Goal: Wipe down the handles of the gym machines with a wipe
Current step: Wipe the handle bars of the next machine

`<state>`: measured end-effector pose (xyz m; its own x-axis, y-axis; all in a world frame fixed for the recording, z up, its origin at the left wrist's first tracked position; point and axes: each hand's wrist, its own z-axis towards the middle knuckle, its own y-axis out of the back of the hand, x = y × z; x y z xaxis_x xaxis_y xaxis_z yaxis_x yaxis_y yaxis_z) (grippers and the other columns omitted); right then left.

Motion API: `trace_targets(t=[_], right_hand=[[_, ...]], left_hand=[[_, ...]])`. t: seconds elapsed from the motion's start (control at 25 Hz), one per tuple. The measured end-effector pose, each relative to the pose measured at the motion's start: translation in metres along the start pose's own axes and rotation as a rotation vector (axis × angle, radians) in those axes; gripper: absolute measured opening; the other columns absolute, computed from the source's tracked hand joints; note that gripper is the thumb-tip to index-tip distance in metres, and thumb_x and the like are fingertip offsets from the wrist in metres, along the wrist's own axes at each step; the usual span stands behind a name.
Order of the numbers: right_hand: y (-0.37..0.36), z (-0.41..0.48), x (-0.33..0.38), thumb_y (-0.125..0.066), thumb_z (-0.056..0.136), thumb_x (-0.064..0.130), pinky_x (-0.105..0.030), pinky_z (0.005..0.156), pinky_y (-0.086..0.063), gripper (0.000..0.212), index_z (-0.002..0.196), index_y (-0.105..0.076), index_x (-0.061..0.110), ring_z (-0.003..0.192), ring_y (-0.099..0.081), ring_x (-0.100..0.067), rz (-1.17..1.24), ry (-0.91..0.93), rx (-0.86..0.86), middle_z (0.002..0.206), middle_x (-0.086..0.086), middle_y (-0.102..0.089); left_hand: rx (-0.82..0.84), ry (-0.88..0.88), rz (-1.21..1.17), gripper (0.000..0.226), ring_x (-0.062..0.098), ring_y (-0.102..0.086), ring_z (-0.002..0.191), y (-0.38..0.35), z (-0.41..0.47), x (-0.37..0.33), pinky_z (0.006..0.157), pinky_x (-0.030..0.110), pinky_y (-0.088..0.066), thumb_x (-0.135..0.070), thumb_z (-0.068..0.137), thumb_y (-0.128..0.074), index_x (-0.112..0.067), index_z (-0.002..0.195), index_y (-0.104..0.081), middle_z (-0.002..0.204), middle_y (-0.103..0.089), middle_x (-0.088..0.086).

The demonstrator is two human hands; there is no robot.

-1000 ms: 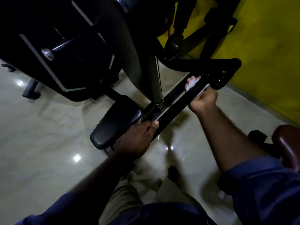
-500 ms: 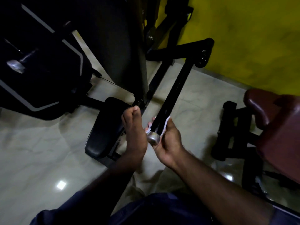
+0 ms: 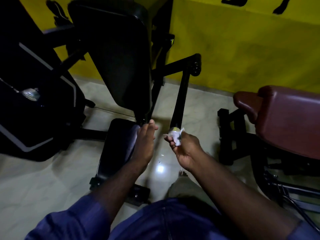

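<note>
At the near end of the handle (image 3: 180,104), just below its silver cap (image 3: 174,130), the wipe (image 3: 177,138) is held bunched in the right hand (image 3: 187,151). Wipe is either touching the cap or just off it; contact can't be told for sure. The step in hand is judged to be the wiping of this handle's near end, w/ the cap as the part being rubbed.

For the next move, one of two things is called for. If the black grip isn't yet done, the wipe needs to be wrapped round the bar and drawn along it toward the far pivot. Otherwise the wipe is to be carried to another handle. Since the bar looks hinged at its far end, some swing is to be expected under pressure, so it may need steadying w/ the free hand.

Right hand: fingers are curled, and the wipe is pinched between thumb and fingertips.

Left hand (image 3: 144,146): fingers are kept nearly straight and together, and nothing is held. Its tips are placed at the lower end of the post (image 3: 154,99), above the seat (image 3: 114,144); whether the post is touched can't be told. A gap of floor (image 3: 43,179) is left between this hand and the handle.
</note>
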<state>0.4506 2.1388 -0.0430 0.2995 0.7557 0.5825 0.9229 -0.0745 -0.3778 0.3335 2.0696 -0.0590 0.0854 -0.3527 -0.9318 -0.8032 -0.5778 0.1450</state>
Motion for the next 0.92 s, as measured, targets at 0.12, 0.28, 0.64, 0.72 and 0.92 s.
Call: trace_targets(t=[0.12, 0.28, 0.64, 0.72, 0.92], right_hand=[[0.019, -0.002, -0.010, -0.052, 0.107, 0.022, -0.041, 0.093, -0.060, 0.031, 0.116, -0.072, 0.000, 0.106, -0.073, -0.029, -0.486, 0.415, -0.136, 0.119, -0.018, -0.074], [0.035, -0.003, -0.026, -0.052, 0.100, -0.003, -0.019, 0.122, -0.027, 0.049, 0.147, -0.055, 0.009, 0.151, -0.036, -0.022, -1.214, 1.149, 0.045, 0.157, -0.008, -0.048], [0.059, 0.026, -0.008, -0.061, 0.097, -0.001, -0.027, 0.111, -0.047, 0.040, 0.134, -0.068, 0.013, 0.147, -0.043, -0.016, -1.371, 1.492, 0.262, 0.148, -0.004, -0.058], [0.060, 0.028, 0.004, -0.072, 0.093, 0.011, -0.031, 0.111, -0.049, 0.031, 0.124, -0.074, 0.011, 0.137, -0.053, -0.007, -1.183, 1.375, 0.328, 0.137, -0.001, -0.066], [0.024, 0.007, -0.025, -0.067, 0.099, 0.034, -0.014, 0.083, -0.051, 0.024, 0.114, -0.080, 0.021, 0.100, -0.073, -0.007, -0.719, 0.871, -0.302, 0.102, 0.002, -0.080]], left_hand=[[0.114, -0.070, 0.065, 0.032, 0.014, -0.064, 0.086, -0.001, 0.001, -0.004, 0.088, 0.047, -0.056, -0.065, 0.083, -0.055, -0.038, 0.090, -0.070, 0.088, -0.068, -0.010], [0.250, -0.095, 0.081, 0.015, 0.015, -0.073, 0.089, 0.000, 0.001, -0.008, 0.091, 0.047, -0.061, -0.015, 0.093, -0.065, -0.022, 0.100, -0.077, 0.095, -0.078, -0.004], [0.320, -0.014, 0.082, 0.043, 0.012, -0.072, 0.081, -0.003, 0.015, -0.022, 0.083, 0.037, -0.061, 0.012, 0.090, -0.057, -0.027, 0.108, -0.057, 0.089, -0.076, 0.004], [0.319, -0.003, 0.113, 0.043, 0.015, -0.070, 0.077, -0.007, 0.016, -0.024, 0.082, 0.040, -0.060, 0.010, 0.089, -0.063, -0.027, 0.110, -0.056, 0.081, -0.076, 0.000], [0.255, 0.019, 0.087, 0.033, 0.013, -0.071, 0.073, -0.019, 0.007, -0.032, 0.070, 0.027, -0.059, 0.012, 0.095, -0.047, -0.010, 0.118, -0.055, 0.082, -0.074, 0.005]])
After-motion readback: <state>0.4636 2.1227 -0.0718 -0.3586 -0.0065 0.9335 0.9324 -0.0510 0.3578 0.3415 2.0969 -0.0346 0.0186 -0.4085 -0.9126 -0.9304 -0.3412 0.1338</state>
